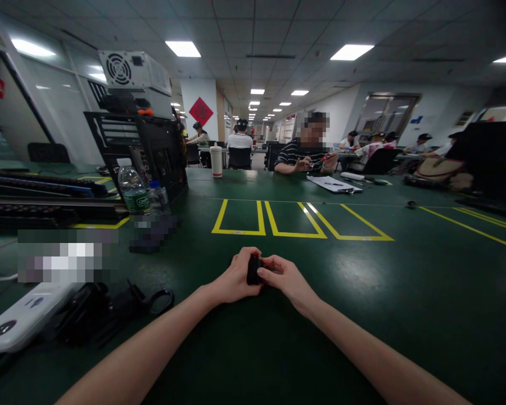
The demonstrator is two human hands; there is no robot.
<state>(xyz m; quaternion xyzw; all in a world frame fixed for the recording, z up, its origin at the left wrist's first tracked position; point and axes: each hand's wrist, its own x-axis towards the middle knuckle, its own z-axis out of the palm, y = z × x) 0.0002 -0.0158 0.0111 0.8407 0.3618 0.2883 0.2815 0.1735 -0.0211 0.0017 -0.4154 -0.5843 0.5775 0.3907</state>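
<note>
Both my hands meet over the dark green table (405,281) in front of me. My left hand (235,278) has its fingers curled round a small black object (253,270). My right hand (283,277) grips the same object from the other side, thumb pressed on it. The object is mostly hidden between the fingers, so I cannot make out what it is. Both forearms rest low over the table.
At the near left lie a white device (23,316) and black straps and clips (109,312). Two water bottles (134,191) and a black rack (145,149) stand further left. Yellow boxes (278,219) are marked ahead. A seated person (307,153) works across the table by a clipboard (335,184).
</note>
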